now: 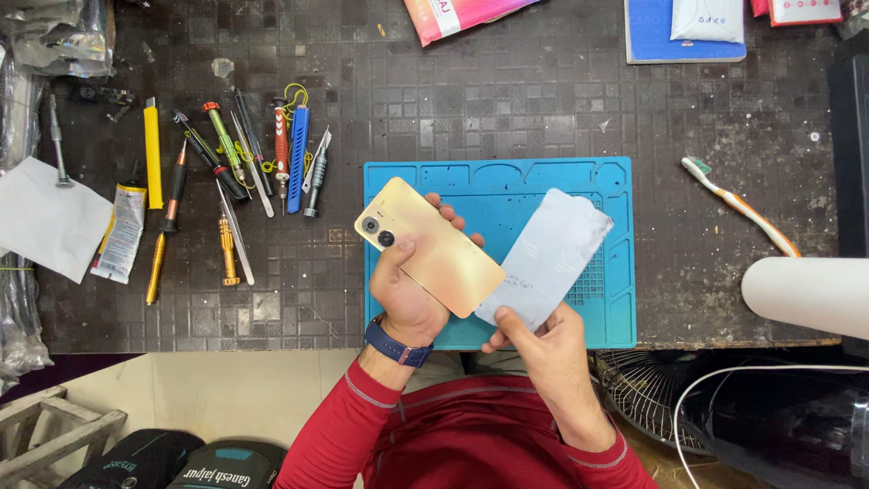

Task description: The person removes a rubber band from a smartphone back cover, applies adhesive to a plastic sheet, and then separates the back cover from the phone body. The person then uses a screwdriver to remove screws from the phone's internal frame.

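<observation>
While over mat: left hand (pixel 405 294) fingers clasp gold phone (pixel 430 245), camera side up.
Right hand (pixel 543 349): pinches pale translucent sheet (pixel 549 258) beside phone.
Beneath: blue work mat (pixel 507 181).
Left: screwdrivers, tweezers (pixel 231 172).
Right: toothbrush (pixel 738 206).

At twelve o'clock the pink package (pixel 457 15) and blue booklet (pixel 681 36) run off the top edge. The gold phone (pixel 433 246) hides its screen side and most of the left hand's palm. At three o'clock, the white roll (pixel 806 292) is cut off.
</observation>
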